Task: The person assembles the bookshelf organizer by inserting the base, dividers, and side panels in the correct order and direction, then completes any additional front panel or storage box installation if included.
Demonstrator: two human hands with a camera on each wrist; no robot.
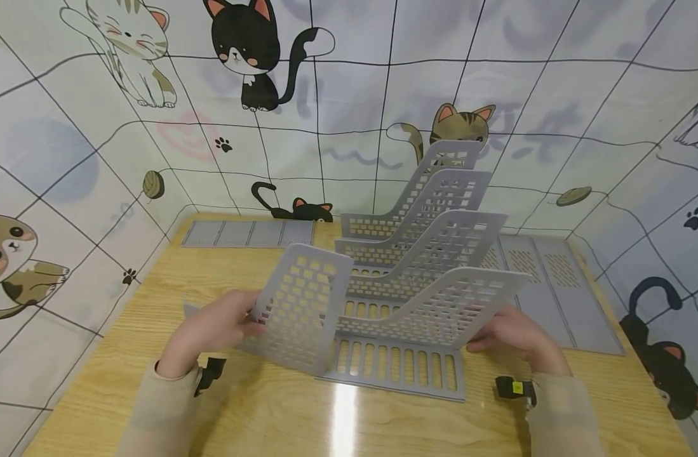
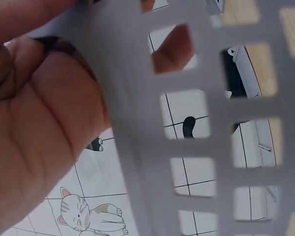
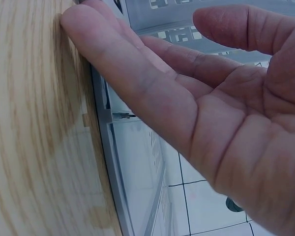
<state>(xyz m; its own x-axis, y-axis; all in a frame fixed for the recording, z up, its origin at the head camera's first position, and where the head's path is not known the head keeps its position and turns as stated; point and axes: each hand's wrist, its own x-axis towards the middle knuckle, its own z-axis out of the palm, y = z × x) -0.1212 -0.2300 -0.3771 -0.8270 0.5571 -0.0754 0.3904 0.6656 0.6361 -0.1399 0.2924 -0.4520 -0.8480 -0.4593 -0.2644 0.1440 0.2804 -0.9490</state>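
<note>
A grey plastic desktop file rack (image 1: 400, 370) stands on the wooden table, with several upright perforated dividers, one behind another, on a slotted base. At its front left, my left hand (image 1: 223, 330) grips a loose grey perforated divider (image 1: 303, 308) by its left edge. In the left wrist view, that divider (image 2: 132, 123) lies against the palm, and a fingertip (image 2: 177, 51) shows through one hole. My right hand (image 1: 511, 333) is at the rack's right side, near the foot of the front divider. The right wrist view shows its fingers (image 3: 137, 83) extended low by the tabletop, thumb apart.
A flat grey panel (image 1: 248, 233) lies at the table's back left. Larger grey panels with slots (image 1: 545, 292) lie flat at the right, behind my right hand. Cat-printed cloth walls (image 1: 354, 95) border the table at the back and both sides.
</note>
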